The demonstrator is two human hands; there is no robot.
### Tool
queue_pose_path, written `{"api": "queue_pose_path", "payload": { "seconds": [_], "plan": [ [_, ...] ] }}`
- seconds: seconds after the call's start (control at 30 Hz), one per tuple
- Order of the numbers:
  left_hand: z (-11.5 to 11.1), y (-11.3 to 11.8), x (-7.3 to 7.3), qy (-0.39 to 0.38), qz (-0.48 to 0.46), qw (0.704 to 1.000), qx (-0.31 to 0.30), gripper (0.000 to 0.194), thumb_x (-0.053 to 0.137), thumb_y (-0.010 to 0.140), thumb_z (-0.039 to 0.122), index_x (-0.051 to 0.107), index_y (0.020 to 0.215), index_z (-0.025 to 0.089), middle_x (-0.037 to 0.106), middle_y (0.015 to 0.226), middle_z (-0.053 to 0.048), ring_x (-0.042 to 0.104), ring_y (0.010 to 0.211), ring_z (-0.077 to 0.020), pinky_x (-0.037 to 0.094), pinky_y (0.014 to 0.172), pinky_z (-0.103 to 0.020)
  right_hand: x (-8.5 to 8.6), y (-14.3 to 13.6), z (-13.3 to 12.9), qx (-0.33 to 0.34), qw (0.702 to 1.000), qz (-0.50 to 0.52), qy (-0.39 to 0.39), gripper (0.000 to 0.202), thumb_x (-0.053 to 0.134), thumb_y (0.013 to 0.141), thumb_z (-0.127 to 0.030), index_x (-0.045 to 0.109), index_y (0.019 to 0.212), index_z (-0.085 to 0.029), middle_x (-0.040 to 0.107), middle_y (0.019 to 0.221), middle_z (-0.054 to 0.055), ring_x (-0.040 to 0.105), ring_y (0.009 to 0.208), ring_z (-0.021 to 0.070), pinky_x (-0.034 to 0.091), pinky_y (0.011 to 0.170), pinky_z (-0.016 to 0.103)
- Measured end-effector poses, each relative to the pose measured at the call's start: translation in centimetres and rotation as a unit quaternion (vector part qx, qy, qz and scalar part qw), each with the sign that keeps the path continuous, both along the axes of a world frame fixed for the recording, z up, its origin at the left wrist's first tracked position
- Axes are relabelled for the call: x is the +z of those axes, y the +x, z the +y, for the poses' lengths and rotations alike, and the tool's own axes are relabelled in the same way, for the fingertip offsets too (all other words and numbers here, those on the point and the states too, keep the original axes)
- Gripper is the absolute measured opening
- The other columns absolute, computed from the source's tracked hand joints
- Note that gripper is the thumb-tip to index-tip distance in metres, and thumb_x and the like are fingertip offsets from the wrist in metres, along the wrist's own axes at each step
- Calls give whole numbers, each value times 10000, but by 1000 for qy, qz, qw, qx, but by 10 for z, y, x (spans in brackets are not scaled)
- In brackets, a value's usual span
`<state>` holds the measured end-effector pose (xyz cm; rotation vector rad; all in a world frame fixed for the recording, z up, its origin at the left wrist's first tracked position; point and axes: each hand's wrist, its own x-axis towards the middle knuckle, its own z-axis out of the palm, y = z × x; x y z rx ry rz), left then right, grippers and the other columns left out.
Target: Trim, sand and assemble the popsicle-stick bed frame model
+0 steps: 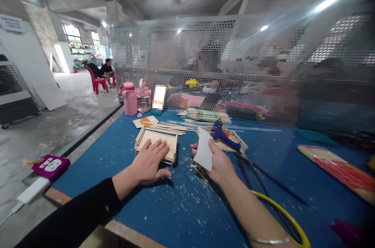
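My left hand (pixel 150 160) lies with fingers spread on the near part of a small wooden stick frame (pixel 158 137), which rests on the blue table. Between the thumb and fingers of my right hand (pixel 218 162) is a white, slightly curved card (pixel 204 150). Just behind that hand, a blue glue gun (pixel 224 134) lies on a second wooden stick piece (pixel 242 143). Thin wooden sticks (pixel 172 127) are scattered behind the left frame.
At the back stand a pink thermos (pixel 129 99), a clear jug (pixel 143 101) and a bundle of sticks (pixel 208 115) before a perforated screen (pixel 175 52). A purple power strip (pixel 51 166) is left; a red-patterned packet (pixel 336 168) and yellow cable (pixel 281 213) are right.
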<state>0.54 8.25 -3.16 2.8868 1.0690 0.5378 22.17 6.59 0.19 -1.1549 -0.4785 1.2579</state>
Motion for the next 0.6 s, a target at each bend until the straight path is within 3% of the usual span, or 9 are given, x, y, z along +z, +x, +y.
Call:
{"api": "queue_pose_path", "payload": {
  "seconds": [0.13, 0.23, 0.3, 0.47, 0.6],
  "plan": [
    [0, 0, 9, -32, -6, 999, 14, 751, 364, 824, 663, 444, 1328, 111, 446, 1403, -165, 392, 1310, -313, 309, 1068, -493, 1, -1, 0, -4, 1000, 2, 2, 310, 352, 952, -274, 535, 1139, -107, 686, 549, 49, 595, 386, 152, 474, 364, 229],
    [7, 3, 22, -48, -43, 997, 50, 514, 240, 949, 441, 527, 1248, 137, 530, 1341, -124, 452, 1275, -225, 353, 1063, -389, 0, -2, 0, -12, 1000, 1, 10, 313, 341, 957, -277, 534, 1143, -116, 686, 547, 41, 605, 404, 152, 489, 388, 234],
    [14, 9, 30, -43, -56, 993, 92, 487, 171, 969, 324, 509, 1262, 132, 467, 1396, -126, 382, 1325, -196, 330, 1082, -367, 0, -2, 0, -15, 1000, -2, 10, 314, 338, 958, -272, 534, 1140, -109, 684, 540, 42, 610, 410, 154, 496, 398, 239],
    [22, 30, 32, -47, -20, 985, 166, 433, 377, 919, 340, 471, 1287, 133, 260, 1505, -165, 244, 1365, -390, 250, 1035, -641, 0, -2, 0, -5, 1000, -7, 7, 308, 357, 950, -274, 552, 1112, -98, 682, 537, 47, 603, 400, 154, 481, 389, 232],
    [14, 34, 25, -25, 6, 980, 197, 393, 367, 923, 337, 488, 1257, 169, 299, 1494, -145, 263, 1364, -359, 282, 1033, -614, -1, 0, 1, -5, 1000, -12, 4, 315, 367, 944, -275, 551, 1122, -90, 684, 537, 47, 595, 393, 154, 475, 382, 230]
  ]
}}
